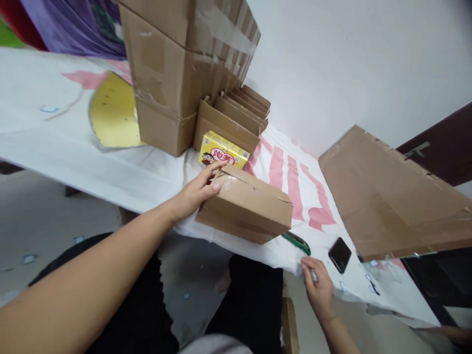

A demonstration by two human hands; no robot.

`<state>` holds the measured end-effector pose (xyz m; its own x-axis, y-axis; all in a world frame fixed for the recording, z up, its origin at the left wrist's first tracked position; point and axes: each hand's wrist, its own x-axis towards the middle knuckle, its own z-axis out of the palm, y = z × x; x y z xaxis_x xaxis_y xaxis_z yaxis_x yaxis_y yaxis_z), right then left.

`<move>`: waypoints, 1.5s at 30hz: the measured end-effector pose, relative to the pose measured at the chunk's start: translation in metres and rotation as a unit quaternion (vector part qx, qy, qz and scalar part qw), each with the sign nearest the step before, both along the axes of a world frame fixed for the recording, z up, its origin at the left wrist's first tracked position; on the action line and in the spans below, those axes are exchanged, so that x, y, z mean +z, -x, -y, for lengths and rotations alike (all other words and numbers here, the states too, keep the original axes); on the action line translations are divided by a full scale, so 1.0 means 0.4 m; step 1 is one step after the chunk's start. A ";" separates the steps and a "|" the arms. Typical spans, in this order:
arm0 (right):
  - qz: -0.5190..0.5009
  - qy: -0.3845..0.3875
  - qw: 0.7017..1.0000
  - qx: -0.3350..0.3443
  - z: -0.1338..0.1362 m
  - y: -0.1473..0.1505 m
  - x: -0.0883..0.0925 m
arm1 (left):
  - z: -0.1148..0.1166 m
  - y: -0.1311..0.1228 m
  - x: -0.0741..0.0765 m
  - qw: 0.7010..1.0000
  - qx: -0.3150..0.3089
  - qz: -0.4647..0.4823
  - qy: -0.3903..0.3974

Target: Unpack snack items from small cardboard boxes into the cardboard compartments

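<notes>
A small brown cardboard box point(246, 204) lies on the white cloth-covered table point(110, 162) in front of me. My left hand point(195, 191) rests on its left end, fingers stretched over the top edge. Behind it sits a yellow packet point(222, 153) with red print. My right hand point(317, 287) is at the table's near edge, fingers pinched on a small pale thing I cannot make out, just below a green-handled tool point(297, 242) that pokes out from under the box.
A tall stack of taped cartons point(177, 64) stands at the back, with folded flat boxes point(236, 115) leaning beside it. A big flat cardboard sheet point(391, 196) lies to the right. A black phone point(339, 254) rests near the table edge.
</notes>
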<state>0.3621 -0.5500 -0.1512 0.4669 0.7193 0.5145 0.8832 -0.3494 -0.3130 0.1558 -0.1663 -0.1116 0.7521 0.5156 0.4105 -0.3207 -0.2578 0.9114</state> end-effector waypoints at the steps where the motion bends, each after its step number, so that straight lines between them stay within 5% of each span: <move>1: 0.018 0.025 0.999 0.019 -0.001 -0.002 -0.004 | 0.000 0.000 0.002 1.000 0.002 -0.001 -0.003; 10: 0.106 0.130 0.982 0.089 0.028 -0.027 -0.019 | 0.006 -0.003 0.007 1.000 0.013 0.010 -0.020; 16: 0.133 0.082 0.985 0.074 0.013 -0.071 -0.010 | 0.018 -0.009 0.003 0.997 0.048 0.051 -0.036; 23: -0.004 0.024 0.999 0.023 -0.104 -0.061 0.117 | 0.062 0.032 0.056 0.963 0.170 0.089 -0.191; 28: -0.121 -0.022 0.991 0.049 -0.189 -0.017 0.199 | 0.080 0.053 0.088 0.966 0.099 0.155 -0.180; 33: -0.103 -0.027 0.977 0.187 -0.248 -0.001 0.227 | 0.067 0.066 0.089 0.978 0.011 0.152 -0.142; 39: -0.099 0.067 0.951 0.284 -0.311 0.041 0.287 | 0.068 0.074 0.084 0.970 0.012 0.074 -0.232; 45: -0.031 0.208 0.923 0.324 -0.334 0.085 0.365 | 0.067 0.063 0.086 0.956 0.013 0.128 -0.263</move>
